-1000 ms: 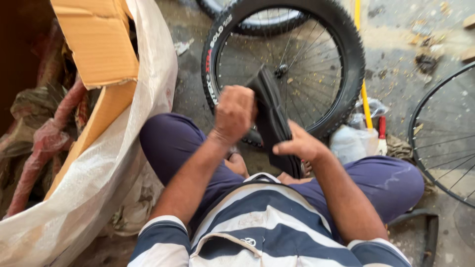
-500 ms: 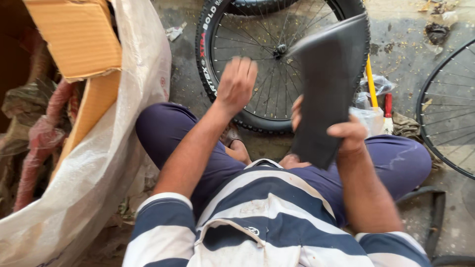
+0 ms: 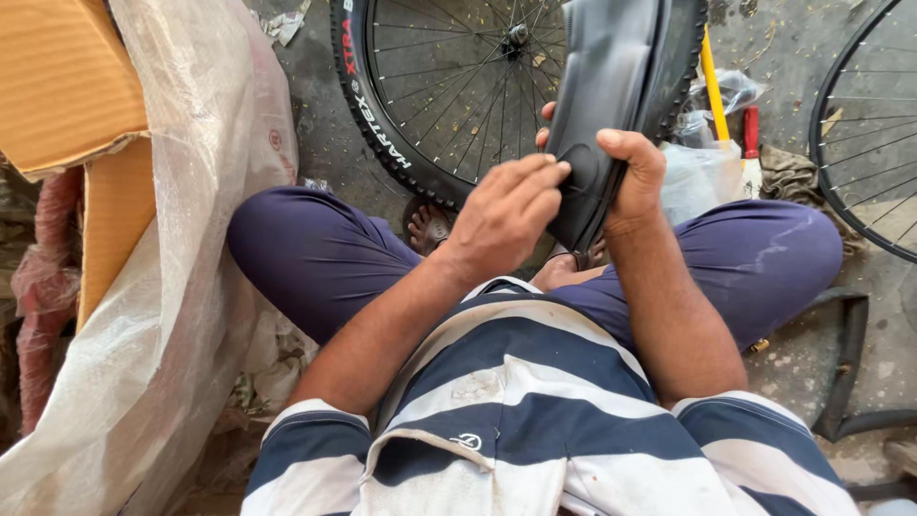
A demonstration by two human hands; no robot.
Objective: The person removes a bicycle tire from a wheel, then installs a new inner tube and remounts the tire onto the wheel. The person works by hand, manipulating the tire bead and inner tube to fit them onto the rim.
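Holding the folded black rubber tube (image 3: 611, 105) upright above our lap, just before the spoked wheel (image 3: 449, 96), our right hand (image 3: 635, 177) clamps its lower end while our left hand (image 3: 506, 215) presses flat there; it seems light, soft and floppy.

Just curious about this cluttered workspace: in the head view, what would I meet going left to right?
Cardboard box → clear plastic sheet → left hand → black rubber tube → yellow-handled tool → red-handled tool → bare spoked wheel.

shirt: navy-white striped, short sleeves | trousers: dark purple-blue | feet: bare
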